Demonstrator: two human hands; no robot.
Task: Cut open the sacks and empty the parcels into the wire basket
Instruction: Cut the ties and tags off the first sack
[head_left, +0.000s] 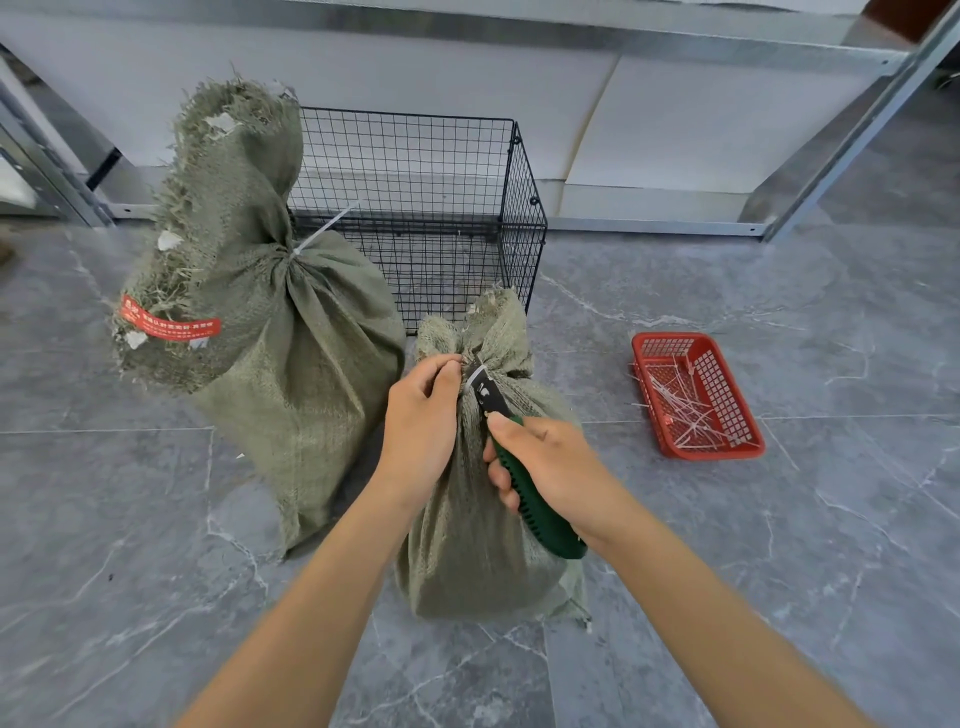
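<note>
- Grey stone-look floor carries everything; a metal shelf frame runs along the far side.
- Small sack stands upright nearest, its neck bunched.
- Left hand: grip pinched tight on that neck.
- Right hand: grip wrapped round the green handle of a knife, with the blade tip touching the neck just beside the left fingers.
- Red tray lies farther right, well apart, with cut white ties in it.
- Big sack stands left of the small one, tied with a white zip tie.
- Wire basket sits behind both sacks, close to the frame.
</note>
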